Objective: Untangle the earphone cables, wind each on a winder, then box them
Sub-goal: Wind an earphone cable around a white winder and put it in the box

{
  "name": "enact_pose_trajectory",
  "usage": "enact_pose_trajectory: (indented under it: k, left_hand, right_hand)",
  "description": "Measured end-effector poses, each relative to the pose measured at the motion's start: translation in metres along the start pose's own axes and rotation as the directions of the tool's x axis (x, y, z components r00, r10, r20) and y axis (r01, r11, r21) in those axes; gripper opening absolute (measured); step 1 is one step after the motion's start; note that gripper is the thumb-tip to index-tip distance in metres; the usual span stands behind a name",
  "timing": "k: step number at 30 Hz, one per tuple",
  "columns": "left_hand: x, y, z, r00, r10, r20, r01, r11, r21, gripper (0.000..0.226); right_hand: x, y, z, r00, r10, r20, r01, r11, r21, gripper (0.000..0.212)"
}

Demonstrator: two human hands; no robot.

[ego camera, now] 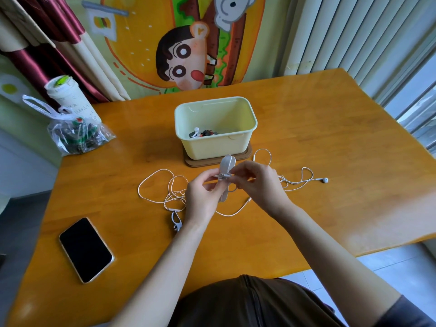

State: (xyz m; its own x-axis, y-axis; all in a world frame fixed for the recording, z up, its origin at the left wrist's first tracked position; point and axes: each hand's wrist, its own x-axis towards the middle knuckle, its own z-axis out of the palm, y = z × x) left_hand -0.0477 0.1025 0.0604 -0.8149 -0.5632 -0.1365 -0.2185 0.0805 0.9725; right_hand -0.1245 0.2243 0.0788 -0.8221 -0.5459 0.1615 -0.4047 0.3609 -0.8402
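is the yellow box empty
No, the box already holds a white earbud and some dark and red items on its floor.

Counts on the counter, from the centre of the frame outward.
Two winders: a held winder at centre and a loose winder just below and left of it. One white cable across the middle, with one earbud at right. One box on one brown base. One phone lower left. One bag and one cup upper left. The box's contents are too jumbled to count.
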Motion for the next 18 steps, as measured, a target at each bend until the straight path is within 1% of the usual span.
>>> enact_pose_trajectory:
  k: [6,10,13,15,18]
  left_hand:
    - [0.003,0.002,-0.001,0.999,0.043,0.009,-0.043,0.999,0.006,0.023]
    - [0.003,0.004,-0.003,0.997,0.079,0.013,-0.079,0.997,-0.001,0.025]
    - [0.002,0.009,-0.003,0.999,0.036,0.022,-0.035,0.997,-0.069,0.027]
    - [0.0,0.013,-0.003,1.0,0.008,0.03,-0.005,0.993,-0.121,0.027]
    - [-0.003,0.017,-0.004,0.999,0.013,0.035,-0.009,0.991,-0.136,0.024]
  right_hand:
    - [-0.004,-0.005,0.003,1.0,0.015,-0.021,-0.014,0.998,0.067,0.003]
    - [-0.006,-0.006,0.008,0.998,0.056,-0.038,-0.053,0.996,0.078,0.007]
    - [-0.006,-0.005,0.008,0.993,0.104,-0.057,-0.098,0.99,0.103,0.005]
    - [-0.006,-0.004,0.008,0.992,0.112,-0.058,-0.104,0.987,0.119,0.003]
    - [-0.007,-0.004,0.009,0.99,0.121,-0.065,-0.111,0.984,0.141,0.002]
